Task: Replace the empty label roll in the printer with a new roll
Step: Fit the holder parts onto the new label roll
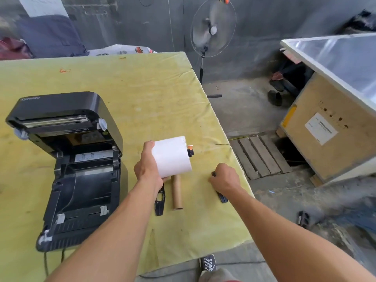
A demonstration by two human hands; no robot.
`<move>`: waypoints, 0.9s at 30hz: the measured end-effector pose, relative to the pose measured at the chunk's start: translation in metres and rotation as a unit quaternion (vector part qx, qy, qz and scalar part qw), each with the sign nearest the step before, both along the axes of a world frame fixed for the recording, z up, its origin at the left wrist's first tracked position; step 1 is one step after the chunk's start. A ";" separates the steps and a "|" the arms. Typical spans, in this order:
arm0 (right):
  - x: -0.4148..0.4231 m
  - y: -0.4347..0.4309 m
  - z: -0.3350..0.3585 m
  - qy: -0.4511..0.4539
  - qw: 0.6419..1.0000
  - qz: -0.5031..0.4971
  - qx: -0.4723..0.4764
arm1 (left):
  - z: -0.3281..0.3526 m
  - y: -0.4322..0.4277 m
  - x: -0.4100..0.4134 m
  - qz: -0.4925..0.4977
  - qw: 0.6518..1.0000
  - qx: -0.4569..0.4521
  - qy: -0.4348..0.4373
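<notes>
My left hand [147, 166] grips a full white label roll [173, 156] by its left end and holds it just above the table; a black spindle tip [190, 152] sticks out of its right end. My right hand [223, 178] rests on the table with its fingers closed over a flat black plastic guide piece [222, 197]. A bare brown cardboard core [177, 193] lies below the roll, beside a second black guide piece [159, 200]. The black label printer [69, 169] stands at the left with its lid open and its roll bay bare.
A yellow-green cloth covers the table [132, 88], whose right edge runs close to my right hand. A standing fan [212, 29] is behind the table. A wooden crate [333, 127] and a pallet [260, 155] are on the floor at right. My shoe [208, 263] shows below.
</notes>
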State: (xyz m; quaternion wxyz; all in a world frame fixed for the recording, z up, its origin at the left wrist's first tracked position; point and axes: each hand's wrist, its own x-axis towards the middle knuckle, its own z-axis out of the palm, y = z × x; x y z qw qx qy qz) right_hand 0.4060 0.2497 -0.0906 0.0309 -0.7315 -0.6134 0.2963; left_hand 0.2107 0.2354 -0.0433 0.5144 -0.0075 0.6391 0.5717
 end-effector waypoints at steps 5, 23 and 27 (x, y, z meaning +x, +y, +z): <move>0.002 0.006 -0.011 -0.028 1.000 0.008 -0.004 | -0.005 0.008 0.001 0.016 1.000 -0.010 0.000; -0.011 0.040 0.043 0.392 0.913 -0.108 -0.026 | 0.006 -0.003 -0.003 -0.002 1.000 0.006 0.006; -0.027 0.032 0.058 0.395 0.914 -0.079 0.046 | 0.013 -0.008 -0.004 -0.002 1.000 0.013 0.006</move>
